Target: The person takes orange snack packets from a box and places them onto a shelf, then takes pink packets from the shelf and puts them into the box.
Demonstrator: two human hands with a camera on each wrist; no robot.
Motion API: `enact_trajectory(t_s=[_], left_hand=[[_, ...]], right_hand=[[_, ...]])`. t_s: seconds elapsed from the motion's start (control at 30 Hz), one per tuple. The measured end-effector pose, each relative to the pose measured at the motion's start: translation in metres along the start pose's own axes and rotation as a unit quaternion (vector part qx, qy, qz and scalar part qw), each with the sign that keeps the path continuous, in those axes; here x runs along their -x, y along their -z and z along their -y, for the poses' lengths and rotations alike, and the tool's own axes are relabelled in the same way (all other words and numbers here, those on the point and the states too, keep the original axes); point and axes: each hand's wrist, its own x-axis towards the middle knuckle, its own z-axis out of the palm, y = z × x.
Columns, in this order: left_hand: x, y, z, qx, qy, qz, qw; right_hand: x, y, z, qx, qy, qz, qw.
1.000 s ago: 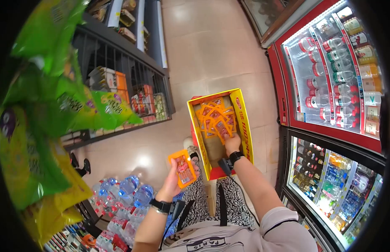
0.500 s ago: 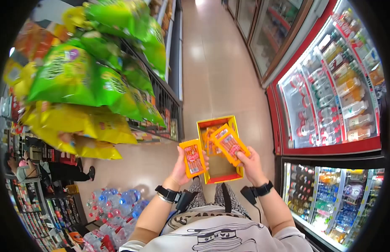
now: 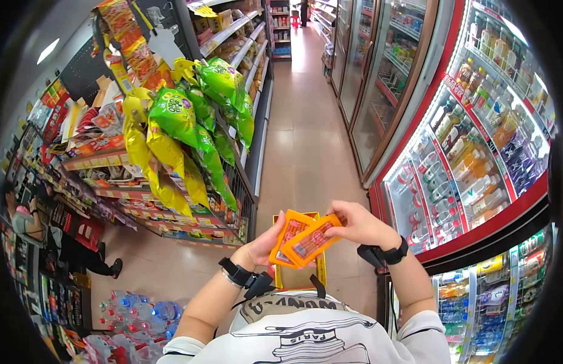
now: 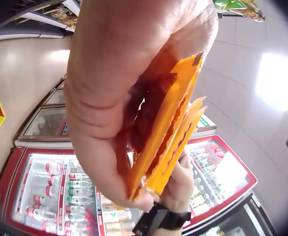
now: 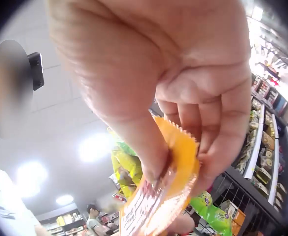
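My left hand (image 3: 264, 247) grips an orange-edged packet (image 3: 288, 232) of sausage sticks, its clear window showing reddish sticks. Between thumb and fingers, my right hand (image 3: 365, 229) pinches a second such packet (image 3: 311, 244), which overlaps the front of the first in the head view. Seen edge-on in the left wrist view, the orange packets (image 4: 171, 123) lie close together, with crimped edges. The right wrist view shows the thumb (image 5: 146, 140) pressed on one packet's face (image 5: 176, 196). Below both hands is a yellow and red open box (image 3: 321, 273), mostly hidden by hands and packets.
Hanging green snack bags (image 3: 178, 115) and yellow bags (image 3: 166, 151) crowd the left side by a shelf. Lit drink fridges (image 3: 463, 158) line the right. Bottled water (image 3: 142, 315) stands on the lower left floor. A person (image 3: 75, 252) is at the far left.
My right hand took a packet from the box and raised it to the left hand's packet, now overlapping it. The head view has tilted up along the aisle.
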Motion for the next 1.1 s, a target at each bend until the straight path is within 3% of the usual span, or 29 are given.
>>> enact_trajectory(t_s=[0.07,0.2,0.33,0.37,0.47,0.67,0.87,1.0,1.03,1.07,1.1], left_hand=[[0.0,-0.003,0.008,-0.023,0.027,0.004,0.999],[0.008,-0.009,0.023,-0.049,0.001,0.018,0.999],[0.033,-0.013,0.029,-0.087,-0.039,0.01,0.995],[0.042,-0.019,0.03,-0.086,-0.036,-0.053,0.994],[0.052,-0.015,0.036,-0.104,-0.045,-0.07,0.991],[0.095,-0.035,0.03,-0.077,-0.066,-0.092,0.991],[0.15,0.01,0.035,-0.01,-0.051,-0.095,0.994],[0.202,0.027,0.038,-0.001,-0.08,-0.065,0.995],[0.218,0.033,0.036,-0.011,-0.084,-0.07,0.994],[0.233,0.038,0.034,-0.019,-0.089,-0.075,0.993],[0.254,0.01,0.024,-0.038,-0.096,-0.084,0.991]], right_hand=[[-0.01,0.003,0.018,0.149,-0.005,0.095,0.984],[-0.029,-0.014,0.038,0.27,0.05,0.128,0.953],[-0.041,-0.031,0.055,0.285,0.071,0.165,0.941],[-0.042,-0.037,0.059,0.302,0.082,0.171,0.934],[-0.045,-0.052,0.074,0.341,0.119,0.192,0.913],[-0.052,-0.09,0.091,0.358,0.182,0.179,0.898],[-0.07,-0.147,0.107,0.357,0.27,0.093,0.889],[-0.093,-0.203,0.113,0.308,0.279,0.087,0.905],[-0.099,-0.217,0.117,0.309,0.218,0.179,0.908],[-0.099,-0.235,0.123,0.266,0.139,0.199,0.933],[-0.1,-0.25,0.133,0.282,0.144,0.195,0.928]])
